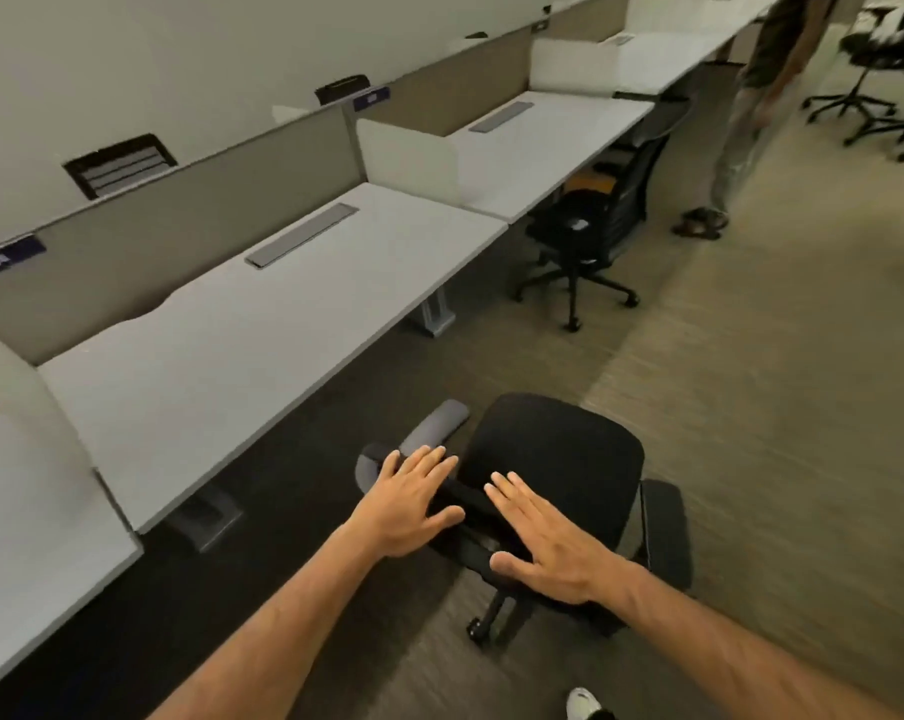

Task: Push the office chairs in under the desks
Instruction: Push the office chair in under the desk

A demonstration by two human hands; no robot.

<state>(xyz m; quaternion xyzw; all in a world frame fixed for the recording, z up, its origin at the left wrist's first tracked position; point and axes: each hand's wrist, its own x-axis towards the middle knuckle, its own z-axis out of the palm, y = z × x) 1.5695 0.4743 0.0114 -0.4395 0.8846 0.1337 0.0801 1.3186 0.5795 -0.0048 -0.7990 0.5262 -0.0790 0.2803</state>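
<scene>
A black office chair (553, 459) stands on the carpet out in the aisle, clear of the long white surface (231, 345) to its left, its seat not tucked under. The person's left hand (408, 506) lies flat with fingers straight and spread on the top edge of the chair's backrest, near the grey armrest (431, 423) on the side toward the surface. The right hand (543, 543) is likewise flat, fingers straight and close together, over the same top edge just right of the left hand; whether it presses down or only hovers cannot be told. Neither hand curls round anything. Beyond the chair, farther along the row, a second black chair (590, 236) sits partly under the next surface (538, 142), its wheeled base out on the carpet. Past that one, another person's legs (735, 142) stand in the aisle, with more chairs (876, 70) to their right.
</scene>
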